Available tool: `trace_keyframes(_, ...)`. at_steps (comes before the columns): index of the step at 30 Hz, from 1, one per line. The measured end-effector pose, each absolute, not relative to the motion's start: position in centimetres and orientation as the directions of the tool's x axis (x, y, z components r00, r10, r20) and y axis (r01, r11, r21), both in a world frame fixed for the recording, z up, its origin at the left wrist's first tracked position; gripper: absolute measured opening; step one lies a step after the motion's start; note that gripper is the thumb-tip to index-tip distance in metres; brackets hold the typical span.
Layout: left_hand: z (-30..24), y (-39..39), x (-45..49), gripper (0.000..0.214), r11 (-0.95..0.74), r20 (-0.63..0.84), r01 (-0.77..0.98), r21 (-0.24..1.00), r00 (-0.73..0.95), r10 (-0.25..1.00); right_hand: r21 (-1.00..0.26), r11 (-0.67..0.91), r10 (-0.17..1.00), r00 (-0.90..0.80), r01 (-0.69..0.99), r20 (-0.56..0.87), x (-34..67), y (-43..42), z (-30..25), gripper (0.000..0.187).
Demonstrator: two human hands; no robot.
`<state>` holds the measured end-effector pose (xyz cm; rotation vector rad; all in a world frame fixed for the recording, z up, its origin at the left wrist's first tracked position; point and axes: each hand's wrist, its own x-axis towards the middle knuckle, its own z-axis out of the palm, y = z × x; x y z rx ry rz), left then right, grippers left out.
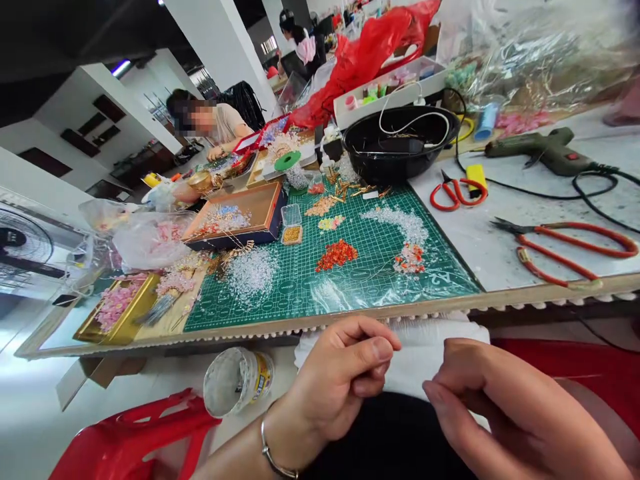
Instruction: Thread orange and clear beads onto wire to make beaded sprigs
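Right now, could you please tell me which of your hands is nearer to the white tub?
The left. My left hand is just right of the white tub, not touching it; my right hand is farther right, beyond the left.

- A white fluorescent ceiling strip lamp [120, 68] is lighting the workroom from above.
- A pale glossy floor [27, 413] is overexposing toward white.
- A clear crinkled plastic bag [545, 60] is throwing bright glare.
- The wide lens is bowing a long wooden table edge [300, 321].
- A bare left hand [340, 380] and bare right hand [515, 413] are casting only faint, soft shadows.
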<state>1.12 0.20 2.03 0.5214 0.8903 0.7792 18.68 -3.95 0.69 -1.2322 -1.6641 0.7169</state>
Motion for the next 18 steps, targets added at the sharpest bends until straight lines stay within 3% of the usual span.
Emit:
trace_keyframes(4, 1.97, 0.17, 1.03, 0.019, 0.635, -0.484, -0.379, 0.673, 0.424, 0.766, -0.802, 0.443, 0.892, -0.112, 0.401, 0.437, 18.89, -3.42, 0.56, 0.021)
trace_keyframes(18, 1.84, -0.01, 1.35, 0.019, 0.636, -0.489, -0.353, 0.686, 0.424, 0.762, -0.817, 0.435, 0.899, -0.123, 0.378, 0.421, 18.73, -3.20, 1.05, 0.018)
